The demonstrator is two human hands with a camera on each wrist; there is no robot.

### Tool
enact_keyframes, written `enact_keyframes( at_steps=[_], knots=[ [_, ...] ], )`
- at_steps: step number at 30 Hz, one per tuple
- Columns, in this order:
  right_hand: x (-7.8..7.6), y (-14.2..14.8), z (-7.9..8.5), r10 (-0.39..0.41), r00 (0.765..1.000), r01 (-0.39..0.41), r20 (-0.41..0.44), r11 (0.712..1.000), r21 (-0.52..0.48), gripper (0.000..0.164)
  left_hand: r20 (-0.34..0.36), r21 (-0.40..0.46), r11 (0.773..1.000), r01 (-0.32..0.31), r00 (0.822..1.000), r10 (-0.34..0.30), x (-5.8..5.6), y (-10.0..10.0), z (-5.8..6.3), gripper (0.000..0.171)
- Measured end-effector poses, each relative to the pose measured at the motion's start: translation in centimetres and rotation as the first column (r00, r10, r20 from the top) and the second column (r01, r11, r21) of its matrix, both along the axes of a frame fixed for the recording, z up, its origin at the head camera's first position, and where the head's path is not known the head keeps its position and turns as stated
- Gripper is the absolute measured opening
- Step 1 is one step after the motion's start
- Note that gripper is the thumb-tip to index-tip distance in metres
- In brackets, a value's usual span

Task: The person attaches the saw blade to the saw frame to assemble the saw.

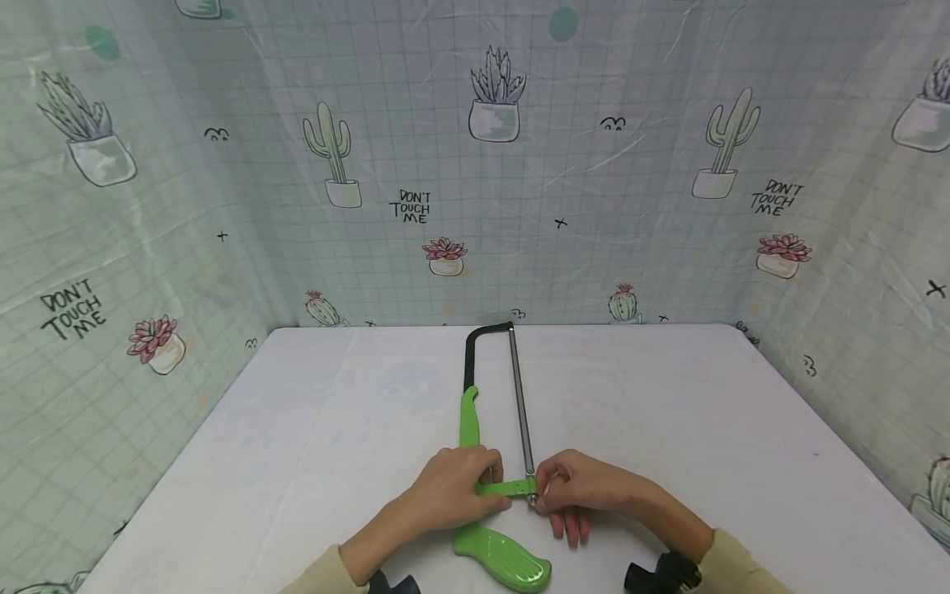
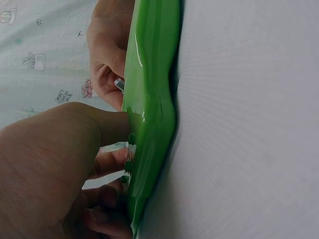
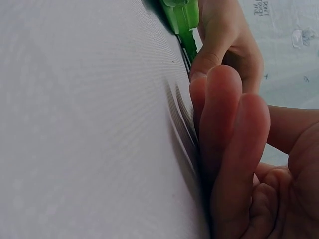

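Note:
A hacksaw (image 1: 508,561) with a green handle and a black front bow lies flat on the white table, its grip end nearest me. Its grey blade (image 1: 521,404) runs along the right side. My left hand (image 1: 456,488) grips the green frame around the short crossbar (image 1: 508,488). At the crossbar's right end, my right hand (image 1: 582,480) pinches the small metal tension screw (image 1: 532,500) between thumb and forefinger. Its other fingers hang below, seen close up in the right wrist view. In the left wrist view, the green frame (image 2: 154,99) partly hides the right hand.
The white table (image 1: 668,396) stretches out on both sides of the saw. Behind it and at both sides hangs a patterned sheet (image 1: 416,99) with cactus drawings. Black straps with devices (image 1: 663,573) sit on the wrists.

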State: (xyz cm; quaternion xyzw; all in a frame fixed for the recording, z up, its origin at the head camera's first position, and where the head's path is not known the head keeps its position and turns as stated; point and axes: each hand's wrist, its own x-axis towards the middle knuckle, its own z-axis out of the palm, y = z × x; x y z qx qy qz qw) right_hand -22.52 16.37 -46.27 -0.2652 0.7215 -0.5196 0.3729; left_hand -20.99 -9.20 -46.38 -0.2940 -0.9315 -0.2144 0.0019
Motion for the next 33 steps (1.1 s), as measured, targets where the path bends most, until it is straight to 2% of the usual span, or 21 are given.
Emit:
enact_keyframes(
  at_steps=[13, 22, 33],
  knots=[
    [0.05, 0.05, -0.25, 0.003, 1.000, -0.003, -0.015, 1.000, 0.009, 0.006, -0.011, -0.006, 1.000, 0.002, 1.000, -0.002, 0.07, 0.01, 0.05, 0.026],
    [0.16, -0.22, -0.03, -0.036, 0.999, 0.036, -0.013, 0.999, 0.029, 0.024, -0.005, 0.006, 1.000, 0.006, 1.000, -0.006, 0.02, 0.02, 0.09, 0.026],
    [-0.01, 0.00, -0.27, -0.015, 1.000, 0.015, -0.016, 1.000, 0.013, 0.018, 0.003, 0.011, 1.000, 0.000, 1.000, 0.000, 0.04, 0.12, 0.06, 0.026]
  ],
)
